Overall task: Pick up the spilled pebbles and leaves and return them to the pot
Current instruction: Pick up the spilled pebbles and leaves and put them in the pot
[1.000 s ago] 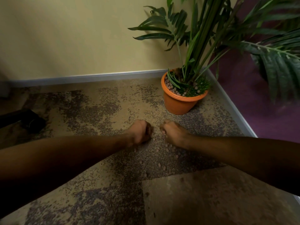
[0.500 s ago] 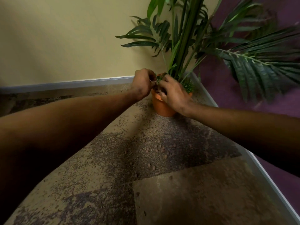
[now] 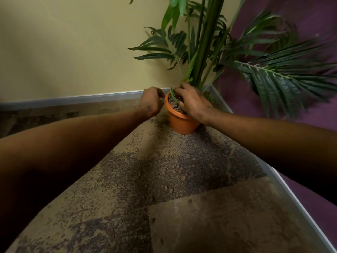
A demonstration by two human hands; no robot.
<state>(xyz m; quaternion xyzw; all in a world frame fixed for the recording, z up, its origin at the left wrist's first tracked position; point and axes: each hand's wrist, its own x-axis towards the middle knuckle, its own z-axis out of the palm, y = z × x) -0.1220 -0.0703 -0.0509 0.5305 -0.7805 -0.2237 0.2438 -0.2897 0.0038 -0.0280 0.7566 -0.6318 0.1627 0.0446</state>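
Note:
An orange pot [image 3: 182, 123] with a tall green plant stands in the corner of the carpet. Brown pebbles [image 3: 172, 104] fill its top. My left hand [image 3: 152, 102] is curled into a fist at the pot's left rim, with a few pale pebbles showing at its fingers. My right hand [image 3: 192, 102] lies over the pot with its fingers spread on the pebbles, next to a short green leaf [image 3: 174, 96]. Several spilled pebbles [image 3: 175, 168] are scattered on the carpet in front of the pot, between my forearms.
A yellow wall with a grey skirting board [image 3: 91, 96] runs behind the pot. A purple wall [image 3: 300, 125] with its own skirting closes the right side. Long palm fronds [image 3: 273, 73] hang out to the right above the floor.
Both hands rose from the spilled pebbles on the carpet to the pot. Since half a second ago the right hand has spread over the pot's top and the left has stayed at the rim.

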